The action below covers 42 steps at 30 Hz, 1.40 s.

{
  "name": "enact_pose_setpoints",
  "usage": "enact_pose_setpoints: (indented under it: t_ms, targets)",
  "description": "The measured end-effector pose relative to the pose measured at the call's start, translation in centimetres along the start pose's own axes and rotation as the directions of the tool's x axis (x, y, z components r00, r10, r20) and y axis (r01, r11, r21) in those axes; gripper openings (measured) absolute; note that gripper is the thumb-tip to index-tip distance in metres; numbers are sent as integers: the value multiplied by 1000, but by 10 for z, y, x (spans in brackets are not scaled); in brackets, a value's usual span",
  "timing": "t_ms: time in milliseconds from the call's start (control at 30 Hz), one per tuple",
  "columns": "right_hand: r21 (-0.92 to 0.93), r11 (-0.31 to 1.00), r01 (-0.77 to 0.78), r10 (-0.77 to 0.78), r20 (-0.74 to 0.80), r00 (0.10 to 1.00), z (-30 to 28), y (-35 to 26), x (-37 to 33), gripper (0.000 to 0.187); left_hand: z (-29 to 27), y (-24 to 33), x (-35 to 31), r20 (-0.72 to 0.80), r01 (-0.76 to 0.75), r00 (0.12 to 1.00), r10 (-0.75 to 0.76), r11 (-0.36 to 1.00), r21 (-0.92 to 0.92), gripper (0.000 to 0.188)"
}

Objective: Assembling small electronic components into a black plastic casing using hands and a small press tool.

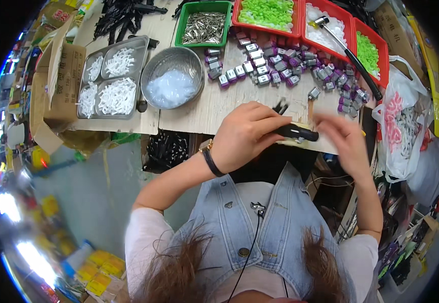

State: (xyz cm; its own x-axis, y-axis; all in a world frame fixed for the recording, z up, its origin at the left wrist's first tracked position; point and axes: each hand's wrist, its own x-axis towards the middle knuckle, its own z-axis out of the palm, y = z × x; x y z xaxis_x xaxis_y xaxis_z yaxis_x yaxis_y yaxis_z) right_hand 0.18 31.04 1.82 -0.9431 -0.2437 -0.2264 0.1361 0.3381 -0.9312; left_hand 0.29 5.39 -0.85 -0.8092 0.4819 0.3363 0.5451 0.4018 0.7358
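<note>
At the table's front edge, my left hand (247,134) is closed round a black elongated plastic casing (300,132), whose rounded end points right. Just right of that end is my right hand (348,144), its fingers smeared by motion; whether it holds anything is unclear. Beyond both hands lies a spread of small silver motors (262,69) with purple ends, and one loose motor (314,93) sits nearest my right hand. To the left stands a metal bowl (151,56) with a whitish translucent jelly-like substance (173,87) in it.
A sectioned metal tray (143,46) of white plastic parts stands left, beside a cardboard box (67,108). At the back are a green bin (178,25) of metal pins and red bins (300,36) of green and white pieces. A hammer (353,58) lies across them. Plastic bags (401,111) hang right.
</note>
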Motion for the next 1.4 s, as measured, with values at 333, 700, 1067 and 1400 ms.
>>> enact_pose_setpoints:
  t_ms: [333,700,1067,1400]
  targets:
    - [118,976,183,-157,-204,966,49,25,30,46,35,-34,-18,-217,92,969,-120,986,-136,33]
    - [63,980,186,-194,146,970,3,-9,78,40,-4,-13,-22,-524,59,847,-88,996,-72,34]
    - [-815,570,104,-374,-144,916,-58,13,65,57,27,-18,-30,-127,91,986,-106,989,-117,33]
    - [-974,117,-196,-500,-228,835,-71,27,100,45,25,-14,-22,-42,84,996,-81,995,50,32]
